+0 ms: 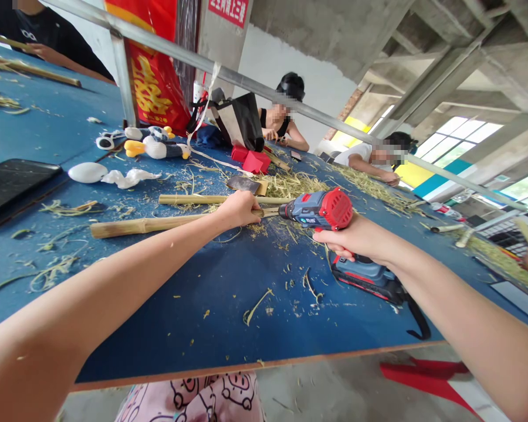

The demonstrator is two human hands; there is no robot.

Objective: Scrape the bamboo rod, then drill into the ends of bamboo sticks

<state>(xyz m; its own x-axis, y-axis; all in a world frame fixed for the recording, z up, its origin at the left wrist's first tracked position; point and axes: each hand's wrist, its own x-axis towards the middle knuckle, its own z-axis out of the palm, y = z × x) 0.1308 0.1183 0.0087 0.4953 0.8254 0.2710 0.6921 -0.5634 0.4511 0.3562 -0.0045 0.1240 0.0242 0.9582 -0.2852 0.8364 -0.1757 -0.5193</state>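
My left hand [241, 208] is closed around the right end of a bamboo pole [132, 227] lying on the blue table. My right hand [349, 237] grips the handle of a blue and red cordless drill [319, 208], its battery base low over the tabletop. The drill's chuck points left at the pole end beside my left fingers; whether the bit is inside the bamboo I cannot tell. Just behind the pole lies a thinner bamboo stick [187, 200]. A dark flat blade [244, 183] with a light wooden piece rests beyond my left hand.
Bamboo shavings [294, 186] are strewn over the blue table [202, 316]. Plush duck toys [158, 147], a white egg-shaped object [88, 172], a black tray [15, 184] and a black bag [240, 120] stand around. A metal rail [255, 82] crosses behind; several other people sit nearby.
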